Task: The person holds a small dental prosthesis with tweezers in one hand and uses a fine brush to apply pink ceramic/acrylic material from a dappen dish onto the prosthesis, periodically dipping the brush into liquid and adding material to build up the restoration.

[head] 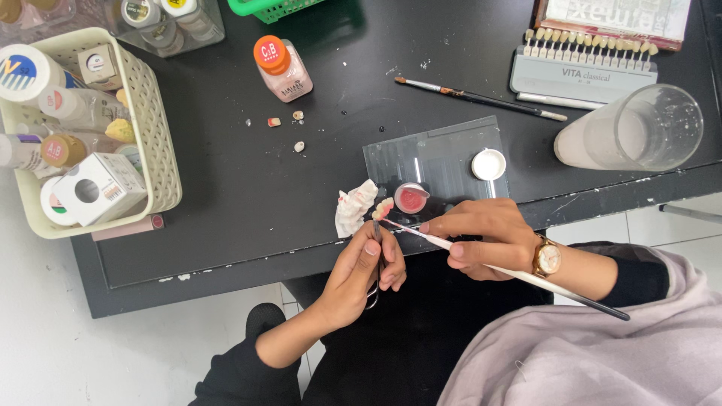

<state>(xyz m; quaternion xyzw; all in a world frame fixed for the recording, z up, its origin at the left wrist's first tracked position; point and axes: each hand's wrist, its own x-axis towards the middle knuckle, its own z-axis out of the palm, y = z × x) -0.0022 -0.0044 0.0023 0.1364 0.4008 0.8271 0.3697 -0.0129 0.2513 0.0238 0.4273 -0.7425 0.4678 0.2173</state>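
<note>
Gripping metal forceps (374, 263), the left hand (361, 278) closes thumb and fingers around their handles, and the tips clamp a small row of teeth (384, 207) just above the near edge of the black table (226, 188). The right hand (481, 239) pinches a thin white brush (519, 274) between thumb and fingers, its tip touching the teeth and its dark handle running back right over the wrist, which wears a watch (547, 258).

Just left of the teeth lies a crumpled tissue (353, 207). Just right of them, on a glass slab (440, 162), sits a small pot (411, 198) of pink paste, with a white lid (489, 164) farther right on the same slab. Farther off, a second brush (481, 98) lies on the table, and beyond it a shade guide (585, 64) with a row of tooth tabs. A clear cup (635, 129) lies on its side at the right edge.

Toward the far left stands a bottle (282, 68) with an orange cap, and three small chips (289, 124) lie near it. A cream basket (147, 128) at the left edge holds bottles and small boxes. A green basket (271, 7) peeks in at the far edge.
</note>
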